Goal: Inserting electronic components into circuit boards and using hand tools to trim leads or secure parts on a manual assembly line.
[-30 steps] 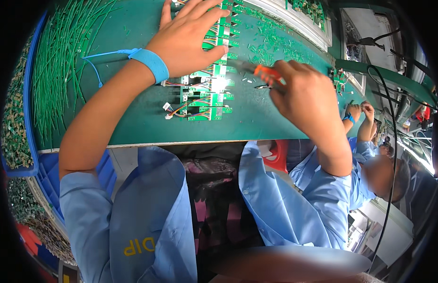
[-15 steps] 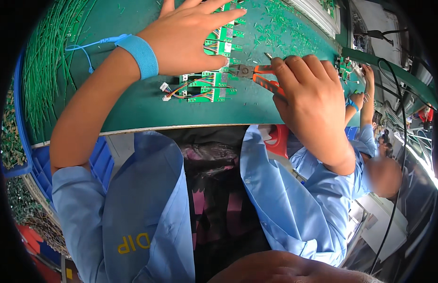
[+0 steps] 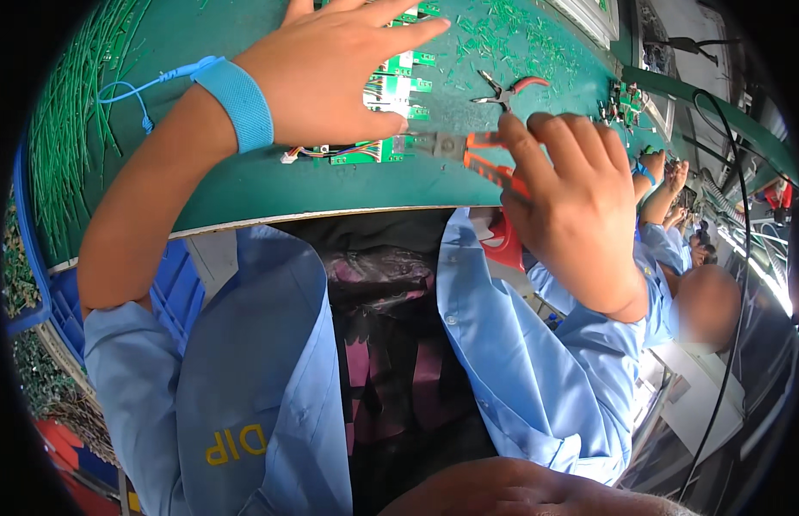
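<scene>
My left hand (image 3: pixel 330 73) lies flat, fingers spread, pressing a green circuit board (image 3: pixel 391 95) with coloured wires onto the green bench top (image 3: pixel 244 185). A blue wrist strap (image 3: pixel 236 103) with a coiled blue cord circles that wrist. My right hand (image 3: pixel 571 198) grips orange-handled cutters (image 3: pixel 472 150), whose metal jaws reach the board's right edge near my left thumb. A second pair of small pliers (image 3: pixel 507 90) with red handles lies loose on the bench just beyond.
Bundles of green wire (image 3: pixel 72 146) fill the bench's left side, and cut green scraps (image 3: pixel 520 34) litter the far part. Blue bins (image 3: pixel 55 301) sit under the bench at left. To the right, other workers in blue sleeves (image 3: pixel 666 241) work along the line.
The view has drawn closer and lower over the bench. My right hand with the cutters has come toward the board's lower right edge; my left hand stays flat on the board.
</scene>
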`<action>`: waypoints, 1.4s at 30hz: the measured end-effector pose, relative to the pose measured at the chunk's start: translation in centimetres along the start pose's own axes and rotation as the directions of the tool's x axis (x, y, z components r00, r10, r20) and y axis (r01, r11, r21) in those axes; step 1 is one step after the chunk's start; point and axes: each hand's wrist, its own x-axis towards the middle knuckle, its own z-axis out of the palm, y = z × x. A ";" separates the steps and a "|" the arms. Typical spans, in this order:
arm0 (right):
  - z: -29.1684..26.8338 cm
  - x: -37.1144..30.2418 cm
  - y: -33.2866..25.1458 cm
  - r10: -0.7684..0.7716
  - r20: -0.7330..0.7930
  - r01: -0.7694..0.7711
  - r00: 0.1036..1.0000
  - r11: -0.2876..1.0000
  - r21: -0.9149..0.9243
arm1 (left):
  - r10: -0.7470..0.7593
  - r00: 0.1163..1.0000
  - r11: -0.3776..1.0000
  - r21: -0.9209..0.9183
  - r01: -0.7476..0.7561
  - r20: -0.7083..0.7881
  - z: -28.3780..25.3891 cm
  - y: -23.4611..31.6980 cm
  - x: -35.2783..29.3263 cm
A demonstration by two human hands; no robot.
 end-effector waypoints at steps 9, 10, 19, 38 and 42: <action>1.2 1.1 -0.1 -0.005 -0.080 -0.001 0.997 0.998 -0.064 | 0.009 1.000 0.998 0.064 -0.009 -0.007 0.3 0.1 0.0; 1.4 1.2 -0.3 -0.006 -0.076 0.000 0.997 0.997 -0.077 | 0.008 1.000 0.998 0.069 -0.007 -0.010 0.3 0.1 0.0; 0.3 0.6 0.6 0.081 -0.033 -0.082 0.996 0.996 -0.031 | -0.010 0.999 0.995 0.100 0.015 -0.048 0.7 -0.1 -0.3; 0.0 -0.7 2.0 0.129 0.036 -0.125 0.991 0.987 -0.100 | -0.019 1.000 1.000 0.024 0.019 -0.015 0.7 0.6 -0.7; 0.2 -1.2 -0.6 -0.035 0.023 0.034 0.999 0.999 0.026 | 0.113 0.988 0.988 0.118 -0.100 -0.109 2.1 0.5 -0.8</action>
